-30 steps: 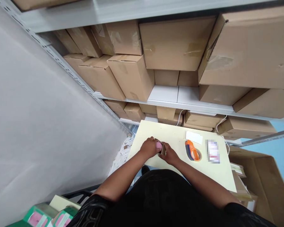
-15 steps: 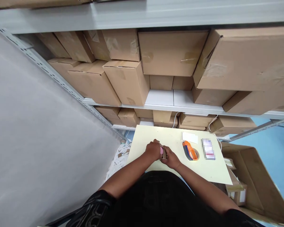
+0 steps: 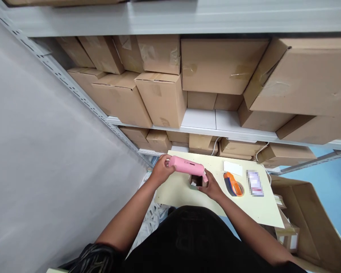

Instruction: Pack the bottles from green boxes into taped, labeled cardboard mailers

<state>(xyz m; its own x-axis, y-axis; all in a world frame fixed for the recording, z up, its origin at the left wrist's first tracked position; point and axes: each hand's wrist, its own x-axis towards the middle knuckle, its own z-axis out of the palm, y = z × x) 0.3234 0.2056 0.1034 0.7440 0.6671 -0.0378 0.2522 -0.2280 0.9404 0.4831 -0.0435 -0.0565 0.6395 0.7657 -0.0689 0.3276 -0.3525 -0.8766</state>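
Observation:
My left hand (image 3: 162,169) is closed around the left end of a pink bottle (image 3: 186,166), which lies nearly level in the air with dark print on its side. A small pink piece sticks out at the bottle's right end, close to my right fingertips. Below the bottle stands a small open cardboard box (image 3: 192,186), its dark inside facing up with a bit of white in it. My right hand (image 3: 211,186) grips this box by its right side. Both are over the pale yellow tabletop (image 3: 176,193).
An orange and blue tape dispenser (image 3: 233,184), a white slip (image 3: 232,168) and a blurred-out packet (image 3: 255,183) lie to the right. Cardboard boxes (image 3: 160,98) fill the shelves ahead. A large open carton (image 3: 307,212) stands at right; white strips (image 3: 150,220) litter the floor.
My left hand has drawn the pink bottle up and left out of the small box, where only a bit of pink showed before. My right hand still holds the box. The view has shifted slightly.

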